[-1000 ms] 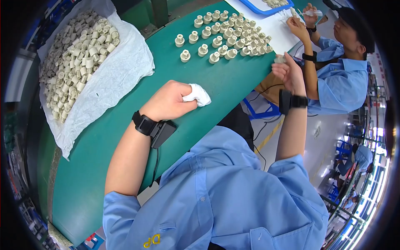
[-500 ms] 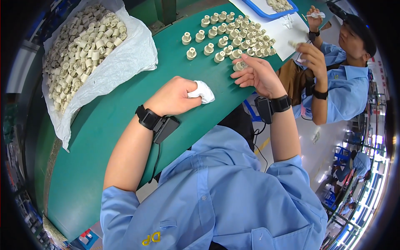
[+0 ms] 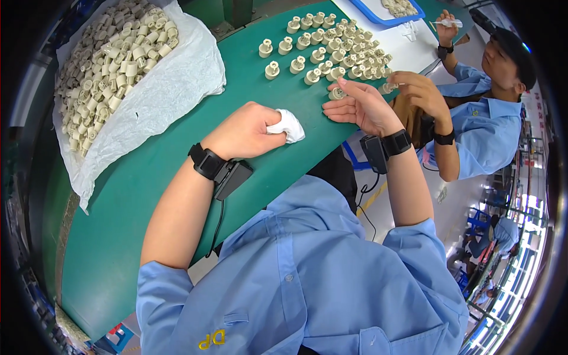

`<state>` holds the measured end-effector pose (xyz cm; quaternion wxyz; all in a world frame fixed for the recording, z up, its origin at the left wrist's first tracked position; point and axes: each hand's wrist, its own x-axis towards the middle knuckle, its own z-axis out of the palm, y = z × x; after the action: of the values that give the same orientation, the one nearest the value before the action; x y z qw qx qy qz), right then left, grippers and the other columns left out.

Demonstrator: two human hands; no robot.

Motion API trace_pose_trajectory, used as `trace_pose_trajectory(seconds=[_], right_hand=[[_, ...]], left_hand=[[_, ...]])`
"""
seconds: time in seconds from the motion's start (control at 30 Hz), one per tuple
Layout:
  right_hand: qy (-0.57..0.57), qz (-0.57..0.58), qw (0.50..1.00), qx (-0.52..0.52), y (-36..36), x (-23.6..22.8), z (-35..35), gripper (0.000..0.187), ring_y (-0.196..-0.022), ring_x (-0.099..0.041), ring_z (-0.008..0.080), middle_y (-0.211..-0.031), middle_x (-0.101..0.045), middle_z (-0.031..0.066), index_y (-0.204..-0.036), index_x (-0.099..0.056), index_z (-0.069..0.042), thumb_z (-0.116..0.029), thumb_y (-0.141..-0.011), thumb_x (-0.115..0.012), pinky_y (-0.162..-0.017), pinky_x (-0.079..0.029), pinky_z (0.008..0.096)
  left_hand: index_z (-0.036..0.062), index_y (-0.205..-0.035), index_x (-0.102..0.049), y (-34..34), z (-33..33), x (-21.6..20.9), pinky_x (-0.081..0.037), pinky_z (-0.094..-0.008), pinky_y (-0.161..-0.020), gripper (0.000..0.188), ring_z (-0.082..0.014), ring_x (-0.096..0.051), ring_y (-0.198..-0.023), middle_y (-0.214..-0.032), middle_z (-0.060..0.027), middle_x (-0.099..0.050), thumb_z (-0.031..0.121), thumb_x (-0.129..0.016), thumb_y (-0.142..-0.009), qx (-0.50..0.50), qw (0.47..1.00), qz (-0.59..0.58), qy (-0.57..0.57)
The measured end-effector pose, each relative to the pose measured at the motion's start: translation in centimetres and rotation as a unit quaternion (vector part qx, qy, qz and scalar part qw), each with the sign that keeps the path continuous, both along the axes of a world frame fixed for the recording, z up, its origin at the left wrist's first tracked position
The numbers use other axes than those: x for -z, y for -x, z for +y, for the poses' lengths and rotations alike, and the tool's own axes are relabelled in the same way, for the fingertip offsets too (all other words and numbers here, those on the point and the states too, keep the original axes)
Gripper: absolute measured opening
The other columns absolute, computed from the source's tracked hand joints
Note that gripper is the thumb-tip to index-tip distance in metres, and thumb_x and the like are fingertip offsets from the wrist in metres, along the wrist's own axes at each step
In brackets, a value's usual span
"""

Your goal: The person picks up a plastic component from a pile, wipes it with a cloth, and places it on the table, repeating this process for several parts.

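My left hand (image 3: pixel 245 131) is closed around a bunched white cloth (image 3: pixel 288 126), low over the green table. To its right, my right hand (image 3: pixel 365 106) has a beige plastic fitting (image 3: pixel 337 93) between thumb and index finger, partly hidden by them. The other fingers of that hand are stretched out. Beyond it, many similar beige fittings (image 3: pixel 318 55) stand upright in loose rows, each a wide round base with a narrower top.
A white plastic bag (image 3: pixel 177 83) heaped with beige caps (image 3: pixel 121 71) lies at the left of the green table (image 3: pixel 130 236). At the far right, a co-worker's hand (image 3: pixel 423 94) reaches near the fittings. A blue tray (image 3: pixel 378 21) sits on white paper.
My right hand has shifted slightly left with the fitting. The co-worker's near hand has come down and left toward the standing fittings. My left hand keeps its hold on the cloth.
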<state>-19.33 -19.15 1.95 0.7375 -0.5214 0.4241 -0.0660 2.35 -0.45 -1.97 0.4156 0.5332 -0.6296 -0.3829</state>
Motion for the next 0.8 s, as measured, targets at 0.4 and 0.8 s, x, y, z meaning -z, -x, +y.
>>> trace_pose_trajectory(seconds=[0.4, 0.8], right_hand=[[0.05, 0.02, 0.998, 0.022, -0.3, 0.1, 1.2, 0.048, -0.085, -0.075, 0.0249, -0.098, -0.071, 0.0239, -0.118, -0.054, 0.003, -0.04, -0.099, -0.062, -0.076, -0.063, 0.0347], [0.046, -0.015, 0.999, 0.023, 0.2, 0.7, 0.9, 0.041, -0.083, -0.075, 0.0259, -0.096, -0.072, 0.0238, -0.113, -0.055, 0.0, -0.036, -0.098, -0.065, -0.072, -0.063, 0.0334]], left_hand=[[-0.0031, -0.075, -0.062, 0.1, 0.1, 0.5, -0.046, -0.0376, -0.055, 0.018, -0.0301, -0.059, -0.057, -0.067, -0.0187, -0.06, 0.014, -0.067, -0.079, 0.008, 0.999, -0.03, 0.028], [-0.0027, -0.075, -0.062, 0.1, 0.0, 0.6, -0.046, -0.0375, -0.055, 0.019, -0.0306, -0.059, -0.057, -0.068, -0.0188, -0.061, 0.015, -0.068, -0.079, -0.004, 0.998, -0.054, -0.012]])
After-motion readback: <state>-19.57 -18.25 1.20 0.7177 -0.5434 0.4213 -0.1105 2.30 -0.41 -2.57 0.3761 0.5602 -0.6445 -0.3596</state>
